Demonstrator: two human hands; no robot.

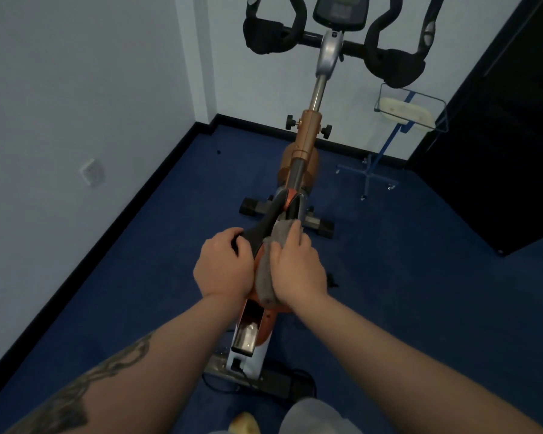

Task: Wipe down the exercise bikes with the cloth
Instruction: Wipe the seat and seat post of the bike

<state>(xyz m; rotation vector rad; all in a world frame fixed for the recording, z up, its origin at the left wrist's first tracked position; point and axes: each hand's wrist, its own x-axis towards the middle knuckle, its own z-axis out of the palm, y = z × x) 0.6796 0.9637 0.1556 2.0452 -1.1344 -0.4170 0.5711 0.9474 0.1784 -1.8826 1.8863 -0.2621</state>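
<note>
Both your hands are on the saddle (265,227) of the exercise bike (306,142).

Left of the saddle, a wall socket (92,173) sits on the pale wall. Your left hand (223,266) curls around the saddle's left edge, gripping it. Your right hand (297,264) lies with fingers nearly straight, pressing the grey cloth (265,277) flat on the saddle's right side (the cloth's far corner pokes out past your fingertips). Right of the saddle, a blue wire stand (386,142) rests on the blue floor (420,277), beside a dark door.
</note>
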